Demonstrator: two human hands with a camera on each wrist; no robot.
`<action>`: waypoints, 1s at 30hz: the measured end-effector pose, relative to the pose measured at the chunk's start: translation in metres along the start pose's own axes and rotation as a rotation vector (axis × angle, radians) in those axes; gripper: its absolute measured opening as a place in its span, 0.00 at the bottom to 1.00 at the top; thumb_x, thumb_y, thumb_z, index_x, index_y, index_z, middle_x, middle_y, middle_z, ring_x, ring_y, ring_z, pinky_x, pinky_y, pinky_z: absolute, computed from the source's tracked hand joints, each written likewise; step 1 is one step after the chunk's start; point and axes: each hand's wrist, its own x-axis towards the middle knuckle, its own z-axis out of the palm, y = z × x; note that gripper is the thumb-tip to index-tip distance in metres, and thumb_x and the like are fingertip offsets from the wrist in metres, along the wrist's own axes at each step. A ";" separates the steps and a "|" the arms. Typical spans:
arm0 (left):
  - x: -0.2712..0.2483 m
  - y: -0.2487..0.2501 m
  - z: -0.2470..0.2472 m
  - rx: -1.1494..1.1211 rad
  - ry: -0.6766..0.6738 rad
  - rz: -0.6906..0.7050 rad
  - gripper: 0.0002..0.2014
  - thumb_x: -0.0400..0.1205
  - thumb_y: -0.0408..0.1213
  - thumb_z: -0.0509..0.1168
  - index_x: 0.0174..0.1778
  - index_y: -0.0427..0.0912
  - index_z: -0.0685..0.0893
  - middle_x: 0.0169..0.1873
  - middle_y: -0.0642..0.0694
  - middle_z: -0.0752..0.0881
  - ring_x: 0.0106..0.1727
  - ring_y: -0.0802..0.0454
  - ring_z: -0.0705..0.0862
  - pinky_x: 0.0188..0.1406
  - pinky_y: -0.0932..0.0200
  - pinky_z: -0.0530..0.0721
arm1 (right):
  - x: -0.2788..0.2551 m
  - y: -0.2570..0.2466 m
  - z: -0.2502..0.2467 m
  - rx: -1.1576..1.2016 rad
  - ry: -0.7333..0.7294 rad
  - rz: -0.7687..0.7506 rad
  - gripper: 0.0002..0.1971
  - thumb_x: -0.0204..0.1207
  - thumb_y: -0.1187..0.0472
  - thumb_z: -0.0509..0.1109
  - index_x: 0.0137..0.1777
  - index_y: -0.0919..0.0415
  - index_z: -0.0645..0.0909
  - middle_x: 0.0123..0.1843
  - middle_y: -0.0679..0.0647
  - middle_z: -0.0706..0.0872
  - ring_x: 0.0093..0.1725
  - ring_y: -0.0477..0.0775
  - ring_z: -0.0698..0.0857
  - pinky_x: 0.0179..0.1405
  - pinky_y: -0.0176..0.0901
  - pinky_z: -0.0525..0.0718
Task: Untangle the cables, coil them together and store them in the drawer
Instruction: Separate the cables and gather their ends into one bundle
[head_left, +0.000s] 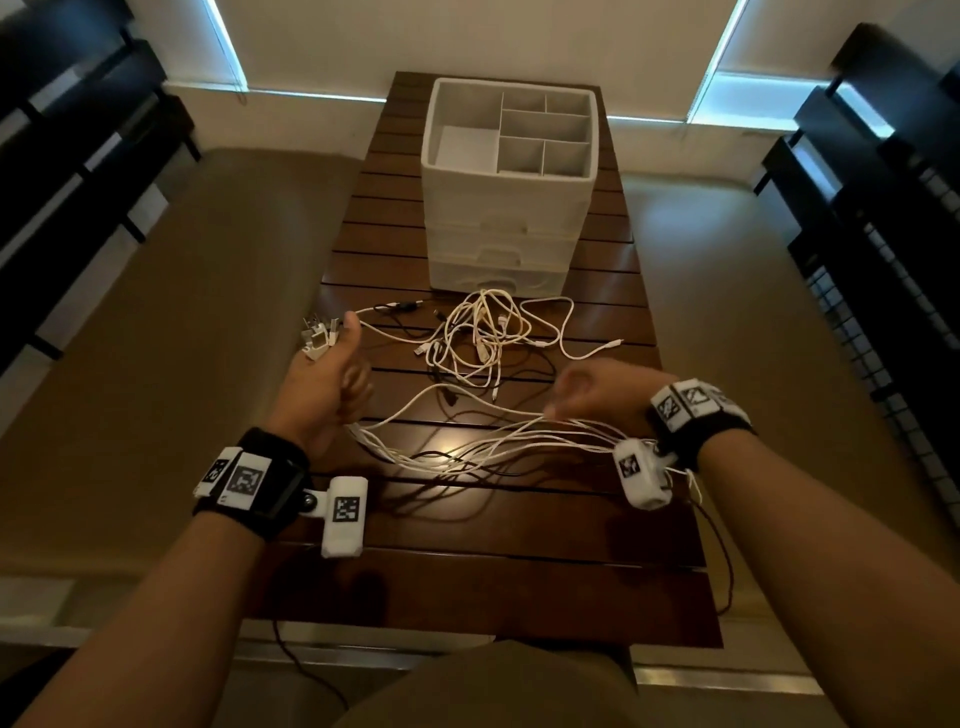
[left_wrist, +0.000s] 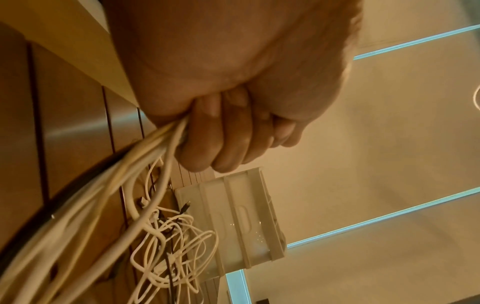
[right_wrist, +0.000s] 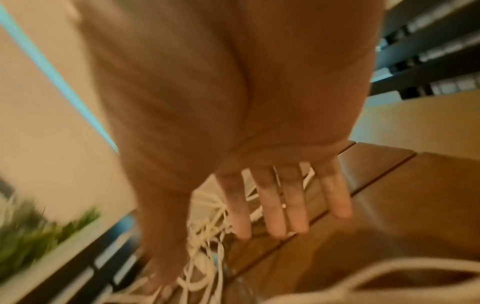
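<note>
Left hand (left_wrist: 233, 131) clamped on white cable bundle (head_left: 483, 441); right hand (right_wrist: 272, 197) fingers spread, blurred, contact with cables indeterminate.

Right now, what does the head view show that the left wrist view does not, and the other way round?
Only the head view shows the right hand, the plugs at the left thumb and the organiser's open top compartments. Only the left wrist view shows the left hand's fingers curled round the cable bundle. Both show the tangled pile before the drawer unit on the wooden table.
</note>
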 end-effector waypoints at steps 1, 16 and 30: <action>0.001 -0.001 0.001 0.006 -0.005 -0.012 0.34 0.90 0.61 0.59 0.24 0.44 0.60 0.19 0.48 0.57 0.20 0.53 0.54 0.21 0.59 0.49 | 0.005 0.000 -0.010 0.055 0.146 -0.020 0.22 0.76 0.37 0.77 0.59 0.52 0.85 0.53 0.45 0.89 0.56 0.51 0.88 0.56 0.49 0.85; -0.015 -0.012 0.030 0.117 -0.074 -0.119 0.31 0.90 0.56 0.59 0.25 0.45 0.59 0.20 0.46 0.57 0.22 0.53 0.55 0.21 0.63 0.54 | 0.099 -0.088 0.025 0.087 0.461 -0.047 0.15 0.79 0.43 0.74 0.54 0.54 0.83 0.53 0.56 0.89 0.54 0.60 0.87 0.54 0.53 0.86; -0.023 -0.019 0.020 0.095 -0.071 -0.117 0.30 0.89 0.58 0.62 0.28 0.46 0.58 0.23 0.44 0.57 0.29 0.42 0.52 0.29 0.50 0.51 | 0.103 -0.118 -0.010 0.310 0.644 -0.075 0.15 0.83 0.51 0.74 0.36 0.53 0.78 0.41 0.55 0.88 0.41 0.56 0.88 0.46 0.51 0.87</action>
